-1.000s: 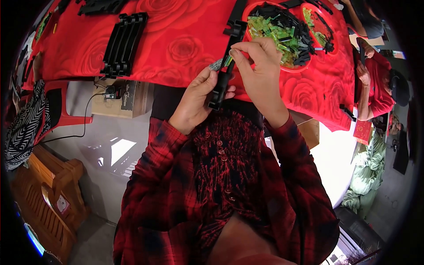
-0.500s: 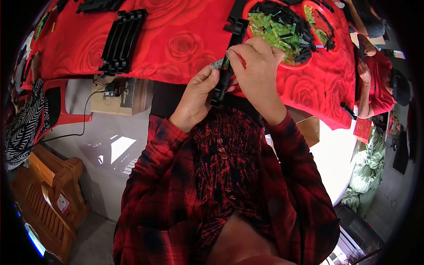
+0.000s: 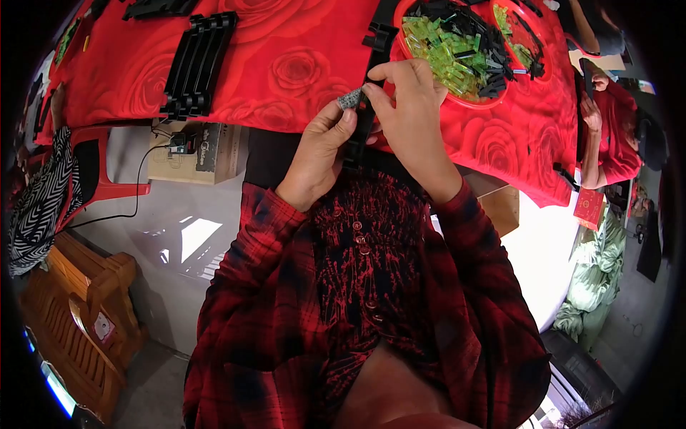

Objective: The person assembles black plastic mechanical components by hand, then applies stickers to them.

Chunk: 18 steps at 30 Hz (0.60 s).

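Clearly I'm mid-assembly: at upper centre of the frame my left hand [image 3: 321, 146] and right hand [image 3: 407, 107] pinch a small grey piece [image 3: 349, 98] against a long black strip [image 3: 366, 107]. Finished-looking strips [image 3: 196, 63] lie upper left on the worktop [image 3: 286, 64]; the tray [image 3: 457, 100] holds many green parts [image 3: 436, 53], so plenty seems left.

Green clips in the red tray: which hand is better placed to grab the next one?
Right hand, probably: it sits beside the red tray of green clips; the left hand is farther off.
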Motion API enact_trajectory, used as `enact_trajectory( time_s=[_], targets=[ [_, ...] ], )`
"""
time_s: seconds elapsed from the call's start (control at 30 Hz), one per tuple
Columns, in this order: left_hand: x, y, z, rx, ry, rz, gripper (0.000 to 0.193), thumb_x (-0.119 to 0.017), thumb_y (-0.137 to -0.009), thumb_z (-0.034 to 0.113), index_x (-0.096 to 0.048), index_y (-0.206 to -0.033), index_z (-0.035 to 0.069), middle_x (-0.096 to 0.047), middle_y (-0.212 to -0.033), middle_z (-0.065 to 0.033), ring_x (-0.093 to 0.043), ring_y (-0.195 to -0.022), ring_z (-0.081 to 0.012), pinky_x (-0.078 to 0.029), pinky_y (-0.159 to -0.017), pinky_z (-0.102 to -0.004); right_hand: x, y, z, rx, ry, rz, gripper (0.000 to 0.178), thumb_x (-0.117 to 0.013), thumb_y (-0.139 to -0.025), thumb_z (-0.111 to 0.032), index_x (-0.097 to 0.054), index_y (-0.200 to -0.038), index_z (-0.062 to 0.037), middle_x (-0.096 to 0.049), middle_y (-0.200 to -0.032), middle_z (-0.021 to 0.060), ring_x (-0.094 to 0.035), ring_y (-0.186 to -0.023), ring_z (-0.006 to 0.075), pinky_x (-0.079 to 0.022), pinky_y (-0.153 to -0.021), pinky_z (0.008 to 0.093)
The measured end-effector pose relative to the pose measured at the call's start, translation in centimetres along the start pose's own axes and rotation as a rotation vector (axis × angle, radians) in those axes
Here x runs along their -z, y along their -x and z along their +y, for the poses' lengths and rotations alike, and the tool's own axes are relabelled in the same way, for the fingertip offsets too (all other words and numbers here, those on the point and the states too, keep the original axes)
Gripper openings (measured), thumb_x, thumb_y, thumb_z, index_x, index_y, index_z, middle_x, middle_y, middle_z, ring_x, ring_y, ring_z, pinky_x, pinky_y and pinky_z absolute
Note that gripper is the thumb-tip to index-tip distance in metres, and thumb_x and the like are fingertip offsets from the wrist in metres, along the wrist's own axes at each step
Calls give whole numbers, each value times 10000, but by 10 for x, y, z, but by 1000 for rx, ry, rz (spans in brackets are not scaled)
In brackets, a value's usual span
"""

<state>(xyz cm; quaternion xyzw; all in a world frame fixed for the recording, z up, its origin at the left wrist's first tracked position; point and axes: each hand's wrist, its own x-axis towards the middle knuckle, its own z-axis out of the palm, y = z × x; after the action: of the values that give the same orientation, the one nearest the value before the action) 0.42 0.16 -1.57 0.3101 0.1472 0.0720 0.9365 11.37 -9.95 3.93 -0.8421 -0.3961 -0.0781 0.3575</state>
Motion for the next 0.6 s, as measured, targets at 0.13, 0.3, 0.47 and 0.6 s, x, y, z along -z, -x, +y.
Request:
enact_trajectory(
  time_s=[0.13,0.3,0.47,0.6],
  targets=[
    [-4,0,1,19,39,12,269,-534,-1047,211,-596,-1249,46,-664,-1104,-31,-651,-965,-117,-565,-887,-325,0,1,-3,-82,-29,-4,273,-751,-828,-128,-632,-1069,-84,-531,-1077,126,-559,-916,228,-365,-880,392],
    [5,0,-3,1,49,-36,275,-539,-1046,193,-592,-1278,54,-650,-1133,-13,-624,-992,-97,-519,-902,-271,-11,14,-11,-316,-440,199,303,-720,-839,-70,-597,-1110,-10,-504,-1086,130,-551,-937,214,-468,-838,357],
    [0,-2,-2,-55,44,-9,326,-571,-1031,182,-559,-1337,68,-618,-1201,15,-560,-1100,-81,-431,-986,-257,-27,25,-7,-388,-539,174,343,-700,-866,-106,-569,-1145,43,-553,-1073,168,-563,-989,270,-461,-885,376],
    [0,-1,-3,-113,50,-52,427,-591,-1013,154,-500,-1424,84,-561,-1327,19,-493,-1231,-101,-356,-1081,-286,-32,25,-7,-424,-698,88,346,-668,-896,-134,-559,-1159,63,-595,-1068,199,-571,-1026,297,-463,-880,378]
  ],
)
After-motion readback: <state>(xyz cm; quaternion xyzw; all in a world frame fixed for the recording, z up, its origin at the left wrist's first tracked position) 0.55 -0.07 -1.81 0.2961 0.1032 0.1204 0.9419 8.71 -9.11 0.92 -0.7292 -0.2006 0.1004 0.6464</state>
